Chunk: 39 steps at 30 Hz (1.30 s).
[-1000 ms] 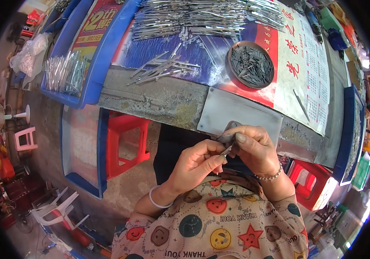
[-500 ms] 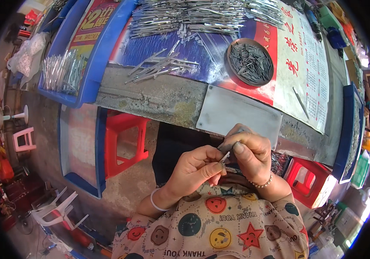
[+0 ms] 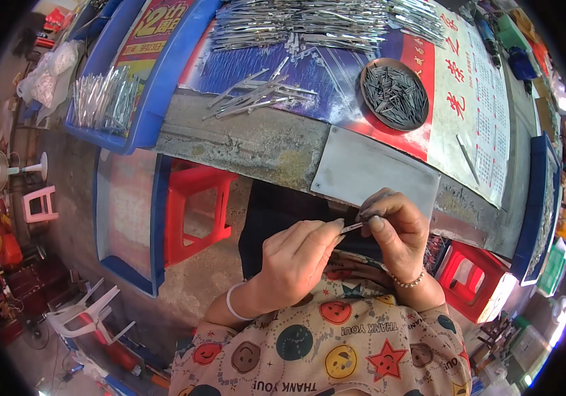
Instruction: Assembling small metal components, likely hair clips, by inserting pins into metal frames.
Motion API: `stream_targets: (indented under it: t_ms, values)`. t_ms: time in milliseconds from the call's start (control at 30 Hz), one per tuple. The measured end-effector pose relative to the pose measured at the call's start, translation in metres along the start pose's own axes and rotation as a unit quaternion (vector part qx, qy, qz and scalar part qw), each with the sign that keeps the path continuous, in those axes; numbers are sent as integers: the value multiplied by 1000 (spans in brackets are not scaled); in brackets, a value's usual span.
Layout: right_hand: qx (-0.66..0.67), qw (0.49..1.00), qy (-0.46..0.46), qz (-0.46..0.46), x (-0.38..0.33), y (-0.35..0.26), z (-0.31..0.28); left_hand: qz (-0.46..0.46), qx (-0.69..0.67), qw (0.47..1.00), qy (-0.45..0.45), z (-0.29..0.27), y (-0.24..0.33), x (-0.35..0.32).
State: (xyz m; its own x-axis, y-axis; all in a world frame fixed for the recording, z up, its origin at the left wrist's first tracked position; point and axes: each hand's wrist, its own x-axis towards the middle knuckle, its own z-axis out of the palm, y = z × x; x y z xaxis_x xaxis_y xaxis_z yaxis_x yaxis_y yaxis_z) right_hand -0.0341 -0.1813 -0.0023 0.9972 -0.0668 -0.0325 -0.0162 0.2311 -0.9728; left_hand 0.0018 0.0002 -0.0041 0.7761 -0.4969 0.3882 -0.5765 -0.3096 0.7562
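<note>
Between my two hands, in front of the table edge, a thin silvery metal piece (image 3: pixel 352 228) spans the gap. My left hand (image 3: pixel 301 256) pinches one end between thumb and fingers. My right hand (image 3: pixel 396 228) is closed at the other end, thumb against a bent forefinger, and its fingertips look grey. Whether a second small part sits in the right fingers I cannot tell. Beyond them is a metal plate (image 3: pixel 375 168) fixed to the table edge. A round brown bowl (image 3: pixel 366 105) holds many small dark metal pins (image 3: pixel 396 92).
Loose silvery strips (image 3: pixel 260 96) lie left of the bowl, with a large pile (image 3: pixel 303 26) behind. One single strip (image 3: pixel 468 158) lies on the calendar sheet at right. A blue tray (image 3: pixel 139 129) of strips is at left; a red stool (image 3: pixel 197 211) stands below.
The hands have drawn slightly apart, showing more of the metal piece, which lies flatter. My left hand has turned, back upward. The whole view has shifted a little.
</note>
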Motion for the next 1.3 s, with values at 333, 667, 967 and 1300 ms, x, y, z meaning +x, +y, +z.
stream_targets:
  t_ms: [333, 667, 967, 1300]
  values:
    - [-95, 995, -1, 27, -6, 3, -4, 74, 100, 992, 3, 3, 3, 0]
    - [115, 990, 28, 80, -11, 15, -13, 87, 136, 986, -31, 12, 7, 4]
    - [129, 988, 9, 79, -11, 14, -19, 93, 164, 981, -48, 17, 14, 8]
    - [161, 984, 36, 72, -10, 10, -31, 111, 167, 977, -72, 20, 21, 30]
